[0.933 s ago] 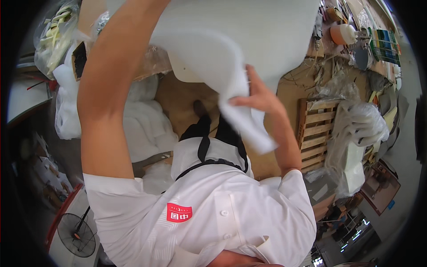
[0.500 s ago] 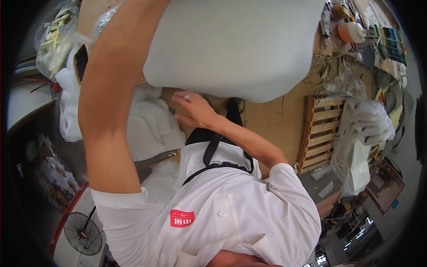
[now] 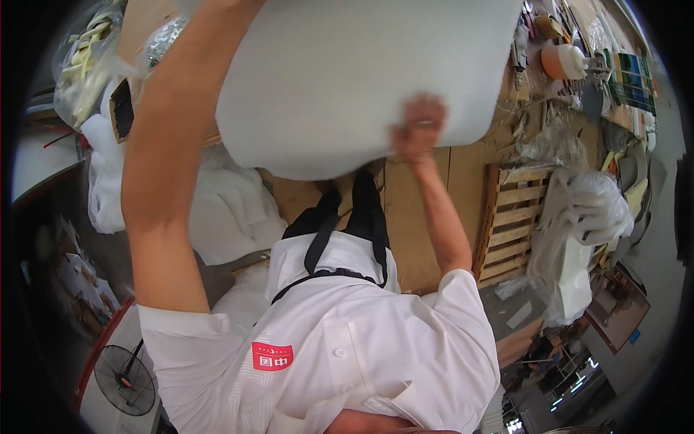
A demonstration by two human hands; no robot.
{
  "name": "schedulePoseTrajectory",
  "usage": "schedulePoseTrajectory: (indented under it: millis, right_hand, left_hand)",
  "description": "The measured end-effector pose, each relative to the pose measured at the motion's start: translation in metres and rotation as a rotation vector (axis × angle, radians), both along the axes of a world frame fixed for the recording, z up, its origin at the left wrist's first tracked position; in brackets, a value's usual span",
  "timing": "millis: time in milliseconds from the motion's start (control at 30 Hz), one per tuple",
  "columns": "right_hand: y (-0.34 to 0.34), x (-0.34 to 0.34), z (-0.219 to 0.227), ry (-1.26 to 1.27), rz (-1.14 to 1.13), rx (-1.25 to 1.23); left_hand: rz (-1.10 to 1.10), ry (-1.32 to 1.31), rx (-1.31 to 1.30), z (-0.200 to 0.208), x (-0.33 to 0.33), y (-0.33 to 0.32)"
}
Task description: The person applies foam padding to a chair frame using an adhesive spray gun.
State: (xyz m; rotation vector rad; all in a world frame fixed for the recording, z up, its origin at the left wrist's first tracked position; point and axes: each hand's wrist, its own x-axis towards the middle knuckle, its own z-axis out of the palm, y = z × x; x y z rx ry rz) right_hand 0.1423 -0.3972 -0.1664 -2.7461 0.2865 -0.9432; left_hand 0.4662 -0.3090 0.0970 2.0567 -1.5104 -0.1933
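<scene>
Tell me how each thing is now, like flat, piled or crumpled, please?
White padding sheet: spread out.
Right hand: blurred, over the sheet; grip unclear.
Left hand: out of view.
White padding pile: heaped in layers.
Clear bag: stuffed with pale strips.
Plastic film: crumpled.
Fan: spinning or not, unclear.

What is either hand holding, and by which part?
No grip shows. The right hand is blurred over the white padding sheet, toward its near right corner; whether it holds it cannot be told. The left hand is out of view.

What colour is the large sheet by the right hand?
The large sheet is plain white; it shows best in the head view.
</scene>
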Motion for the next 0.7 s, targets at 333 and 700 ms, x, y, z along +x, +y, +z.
schedulePoseTrajectory:
  millis: [333,700]
  right_hand:
    - [-0.073,0.002,0.042,-0.141,-0.32,0.062]
    - [-0.063,0.017,0.009,0.084,-0.344,0.086]
  left_hand:
    - [0.342,-0.338,-0.744,-0.068,-0.037,0.016]
    - [0.96,-0.168,-0.204,-0.261,-0.206,0.149]
